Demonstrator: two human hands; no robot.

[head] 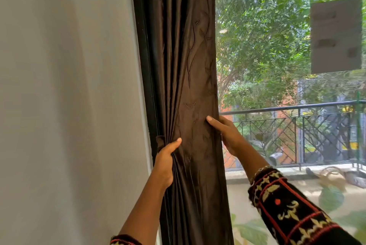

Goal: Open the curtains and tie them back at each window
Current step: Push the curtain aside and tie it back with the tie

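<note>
A dark brown curtain (pixel 186 66) with embroidered leaf patterns hangs gathered in folds at the left side of the window (pixel 277 56). My left hand (pixel 165 160) grips the curtain's left folds, thumb across the front, fingers hidden behind the cloth. My right hand (pixel 225 136) holds the curtain's right edge a little higher, thumb lying on the front and fingers wrapped behind it. Near my left hand a small flap of brown fabric (pixel 160 139) sticks out by the frame; I cannot tell whether it is a tie-back.
A white wall (pixel 69 106) fills the left. The black window frame (pixel 147 66) runs down beside the curtain. Through the mesh screen I see a balcony railing (pixel 297 108), trees and sandals on the balcony floor.
</note>
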